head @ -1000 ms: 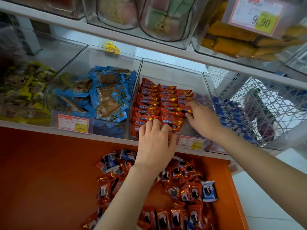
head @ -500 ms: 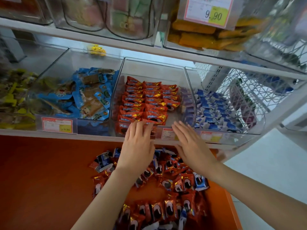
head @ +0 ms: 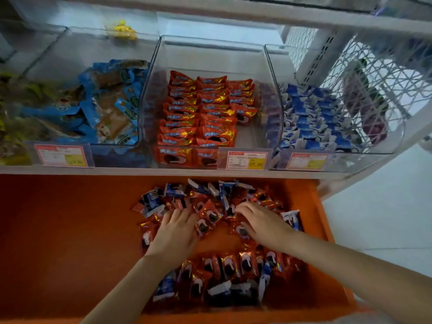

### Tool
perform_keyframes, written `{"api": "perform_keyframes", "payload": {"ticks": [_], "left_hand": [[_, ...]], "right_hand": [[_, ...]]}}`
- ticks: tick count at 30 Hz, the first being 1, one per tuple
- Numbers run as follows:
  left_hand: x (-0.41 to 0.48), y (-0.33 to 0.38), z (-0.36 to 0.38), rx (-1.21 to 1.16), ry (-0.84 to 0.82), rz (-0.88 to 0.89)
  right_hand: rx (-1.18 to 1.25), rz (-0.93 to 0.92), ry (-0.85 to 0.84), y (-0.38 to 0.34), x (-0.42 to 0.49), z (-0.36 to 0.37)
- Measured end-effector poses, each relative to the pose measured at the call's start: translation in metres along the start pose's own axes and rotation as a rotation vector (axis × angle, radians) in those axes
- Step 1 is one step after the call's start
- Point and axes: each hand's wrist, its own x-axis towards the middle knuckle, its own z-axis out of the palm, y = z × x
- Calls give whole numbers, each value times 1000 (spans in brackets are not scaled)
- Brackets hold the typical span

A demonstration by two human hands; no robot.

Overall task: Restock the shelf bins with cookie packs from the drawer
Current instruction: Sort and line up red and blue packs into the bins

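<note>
The left hand (head: 175,232) lies flat with straight fingers on the red cookie packs (head: 230,265) in the orange drawer (head: 70,230). The right hand (head: 264,225) rests on packs just beside it, fingers a little bent. Whether it holds one cannot be told. Above, the middle bin (head: 210,57) holds neat rows of red packs.

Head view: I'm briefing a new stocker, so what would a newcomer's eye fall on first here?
The bright orange drawer fills the lower half, with a loose heap of mostly red cookie packs at its middle and the left hand and right hand resting on it. Above, the middle clear bin holds neat rows of red packs, with blue packs binned on its right.
</note>
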Motion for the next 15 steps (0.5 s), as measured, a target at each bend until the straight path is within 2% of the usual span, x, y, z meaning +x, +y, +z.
{"api": "perform_keyframes", "payload": {"ticks": [7, 11, 15], "left_hand": [[10, 0, 67, -288, -399, -44], [30, 3, 92, -308, -535, -16], [48, 1, 109, -325, -618, -1]], "right_hand": [[174, 206, -439, 25, -4, 58], [279, 358, -505, 30, -9, 81], [368, 378, -485, 30, -16, 99]]}}
